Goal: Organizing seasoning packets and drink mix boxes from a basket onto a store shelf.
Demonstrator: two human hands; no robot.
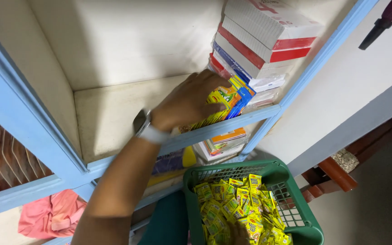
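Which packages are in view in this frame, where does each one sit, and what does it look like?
Stacked flat boxes: right end of upper shelf, white with red or blue edges.
Yellow packets: shelf front edge, under the left hand, yellow, green and blue.
Small sachets: heaped in the green basket below, yellow and green; right hand touches them.
Flat packs: lower shelf, orange and white.

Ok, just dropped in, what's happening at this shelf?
A person's left hand, wearing a wristwatch, presses on a row of small yellow sachets standing on the cream shelf beside stacked red-and-white boxes. Below, a green plastic basket holds a heap of yellow sachets, where fingertips, likely of the right hand, just show.
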